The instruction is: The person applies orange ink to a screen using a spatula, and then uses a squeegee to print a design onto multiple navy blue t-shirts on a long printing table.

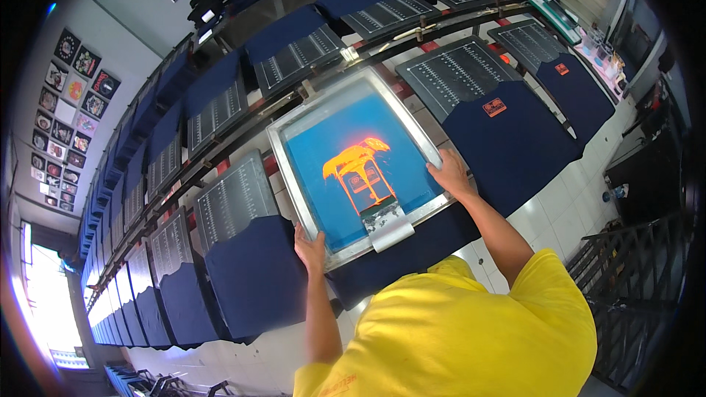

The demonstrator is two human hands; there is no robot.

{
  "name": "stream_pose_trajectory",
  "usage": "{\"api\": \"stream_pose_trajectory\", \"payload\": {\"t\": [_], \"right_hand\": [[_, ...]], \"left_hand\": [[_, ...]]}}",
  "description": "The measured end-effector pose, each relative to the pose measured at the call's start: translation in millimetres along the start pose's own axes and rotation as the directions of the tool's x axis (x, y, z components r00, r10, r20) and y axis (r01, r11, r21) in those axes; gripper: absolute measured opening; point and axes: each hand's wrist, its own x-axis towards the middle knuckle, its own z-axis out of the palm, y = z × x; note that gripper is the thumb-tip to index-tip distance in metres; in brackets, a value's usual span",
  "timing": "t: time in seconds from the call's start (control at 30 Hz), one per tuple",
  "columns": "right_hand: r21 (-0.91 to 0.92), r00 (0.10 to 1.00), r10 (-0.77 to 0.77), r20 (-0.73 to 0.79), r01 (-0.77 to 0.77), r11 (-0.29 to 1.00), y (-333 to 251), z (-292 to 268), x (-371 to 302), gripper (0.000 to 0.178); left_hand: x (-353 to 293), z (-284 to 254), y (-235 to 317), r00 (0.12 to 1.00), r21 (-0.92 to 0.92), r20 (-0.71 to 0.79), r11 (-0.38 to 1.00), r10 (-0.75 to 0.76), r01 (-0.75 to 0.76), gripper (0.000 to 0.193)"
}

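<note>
- Two hands, set well apart, both clamped on one screen frame (406, 121): the left hand (310, 250) on its left side near the lower corner, the right hand (450, 174) on the lower part of its right side.
- The frame is one rectangle of dull silvery metal, over a navy shirt; whether it touches the cloth I cannot tell.
- One blue mesh (309, 154) fills it, smooth and flat, with one glossy, ragged patch of orange ink (360, 153) near the middle.
- One squeegee (390, 229), smeared and pale-handled, leans across the near rail, hiding part of the mesh.
- Two small orange prints show on navy cloth to the right: the nearer print (495, 107) and the farther print (562, 69).
- Flat black boards (448, 77) with white dotted markings run in rows, too many to count surely, partly draped in soft navy fabric.
- A yellow garment (471, 323) blocks some of the tiled floor (544, 228).
</note>
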Motion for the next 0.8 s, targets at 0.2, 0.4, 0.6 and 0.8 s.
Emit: {"api": "stream_pose_trajectory", "payload": {"t": [0.2, 0.4, 0.6, 0.8], "right_hand": [[0.045, 0.999, -0.043, 0.014, 0.043, 0.998, 3.2, -14.2, 1.0, 0.043], [0.088, 0.999, -0.039, 0.018, 0.038, 0.995, -28.6, -34.6, -18.9, 0.050], [0.222, 0.986, -0.151, 0.071, 0.132, 0.966, -78.8, -11.1, -57.2, 0.052], [0.385, 0.908, -0.316, 0.275, 0.197, 0.902, -134.7, 38.2, -105.2, 0.055]], "left_hand": [[-1.3, -1.9, 16.4, 1.000, -0.117, -0.015, 0.993, 0.027, -0.028, 0.070], [-22.3, -40.1, 43.1, 0.999, -0.042, 0.045, 0.999, -0.002, 0.004, 0.063], [-64.3, -116.6, 49.3, 0.983, 0.067, -0.079, 0.983, -0.165, 0.170, 0.055], [-143.8, -204.5, -11.7, 0.922, 0.210, -0.342, 0.941, -0.184, 0.266, 0.056]]}}
